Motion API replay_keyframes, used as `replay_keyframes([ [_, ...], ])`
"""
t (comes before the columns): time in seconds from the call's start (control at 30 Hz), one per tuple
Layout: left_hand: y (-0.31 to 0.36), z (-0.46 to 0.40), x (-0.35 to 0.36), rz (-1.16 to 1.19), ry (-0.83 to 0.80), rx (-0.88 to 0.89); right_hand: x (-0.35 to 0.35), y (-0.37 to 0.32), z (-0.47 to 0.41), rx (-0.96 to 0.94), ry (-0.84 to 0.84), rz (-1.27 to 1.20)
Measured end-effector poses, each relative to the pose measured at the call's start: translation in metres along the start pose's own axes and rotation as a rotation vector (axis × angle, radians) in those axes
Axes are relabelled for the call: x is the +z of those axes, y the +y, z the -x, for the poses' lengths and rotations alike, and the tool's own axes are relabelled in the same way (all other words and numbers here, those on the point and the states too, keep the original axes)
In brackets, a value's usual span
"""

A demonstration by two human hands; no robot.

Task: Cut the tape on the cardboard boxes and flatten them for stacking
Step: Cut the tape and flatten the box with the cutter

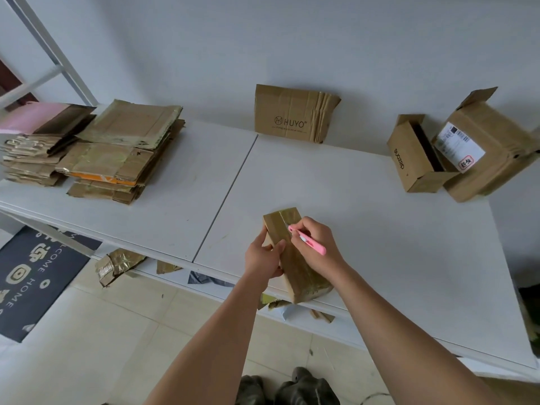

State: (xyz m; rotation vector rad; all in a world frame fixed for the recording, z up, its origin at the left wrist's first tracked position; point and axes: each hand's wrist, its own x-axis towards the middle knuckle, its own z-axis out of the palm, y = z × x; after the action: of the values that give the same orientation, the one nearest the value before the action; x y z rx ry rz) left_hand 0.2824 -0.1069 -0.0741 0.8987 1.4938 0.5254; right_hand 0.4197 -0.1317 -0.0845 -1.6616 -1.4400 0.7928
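- Head view: small taped box (295, 258) at the near edge of the white table (380, 229), gripped along its side by the left hand (264, 258), likely to steady it.
- Pink cutter (308, 240) pinched in the right hand (317, 244), tip on the tape seam (285, 223), ready for slitting.
- Flattened stack (117, 150) far left; open boxes (455, 153) far right, probably awaiting flattening.

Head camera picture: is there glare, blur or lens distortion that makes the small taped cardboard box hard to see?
Head view: soft, even light with faint shadows; the tape on the small taped cardboard box gives a mild sheen, no harsh glare. The wide lens bends the white table edges. The open cardboard box with a white label at far right looks slightly smeared. The left hand and right hand, with its pink cutter, are sharp.
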Motion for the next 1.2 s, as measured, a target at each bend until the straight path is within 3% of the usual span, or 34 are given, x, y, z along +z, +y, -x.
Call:
replay_keyframes([
  [0.3, -0.001, -0.002, 0.002, -0.015, 0.023, 0.027, -0.032, -0.002, 0.077, 0.019, -0.135, 0.006],
  [0.53, 0.001, 0.002, 0.013, -0.062, 0.016, 0.004, -0.035, -0.006, 0.122, -0.019, -0.049, 0.086],
  [0.83, 0.004, 0.003, 0.017, -0.169, 0.058, 0.106, -0.043, -0.011, 0.156, -0.018, -0.008, 0.087],
  [0.9, 0.007, 0.004, 0.018, -0.291, 0.054, 0.184, -0.048, -0.005, 0.168, 0.018, -0.013, 0.089],
  [0.97, 0.010, 0.007, 0.019, -0.590, 0.011, 0.301, -0.054, 0.004, 0.184, 0.095, 0.026, 0.035],
  [1.07, 0.006, 0.006, 0.020, -1.108, -0.012, 0.446, -0.063, 0.015, 0.197, 0.149, 0.269, -0.080],
  [1.2, 0.001, 0.002, 0.018, -1.383, -0.007, 0.642, -0.057, 0.018, 0.191, 0.208, 0.531, -0.372],
])
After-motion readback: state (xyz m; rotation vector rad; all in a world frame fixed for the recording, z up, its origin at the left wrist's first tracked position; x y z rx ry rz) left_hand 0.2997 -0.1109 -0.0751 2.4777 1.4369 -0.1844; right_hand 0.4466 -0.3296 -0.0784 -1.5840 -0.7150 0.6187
